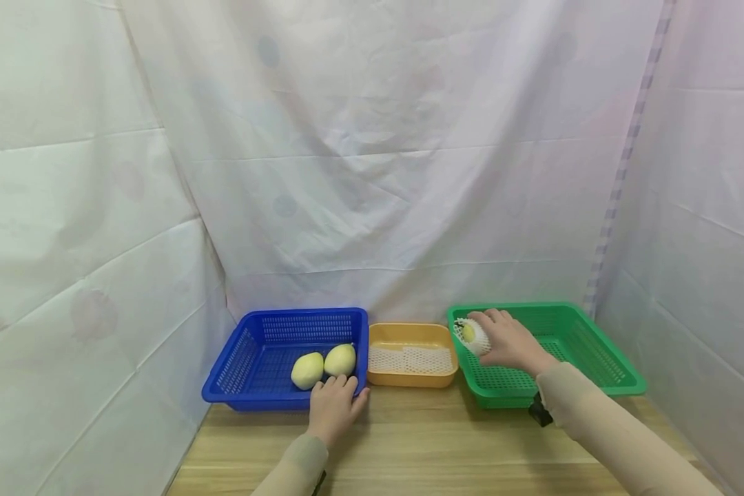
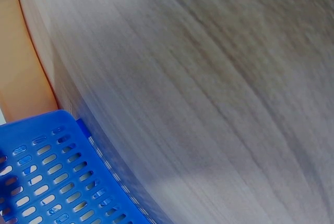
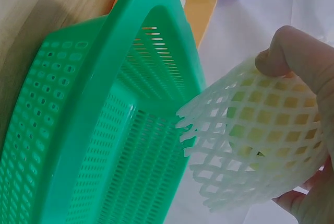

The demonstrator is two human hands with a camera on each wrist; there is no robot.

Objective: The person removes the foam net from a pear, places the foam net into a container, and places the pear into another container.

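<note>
My right hand (image 1: 511, 339) grips a yellow-green pear (image 1: 468, 333) wrapped in a white foam net sleeve (image 1: 481, 340), over the left part of the green basket (image 1: 607, 344). In the right wrist view, thumb and fingers clasp the sleeve (image 3: 245, 182) from one side, and its loose end points toward the basket. My left hand (image 1: 333, 408) rests at the front rim of the blue basket (image 1: 235, 396), fingers over the edge and thumb apart. Just beyond those fingertips, two bare pears (image 1: 308, 370) lie inside. The left wrist view shows no hand clearly.
Between the two baskets stands a shallow orange tray (image 1: 412, 380) holding flat white foam nets (image 1: 428, 359). All three stand in a row on a wooden table (image 1: 409, 441). White cloth (image 1: 359, 207) hangs behind and along both sides.
</note>
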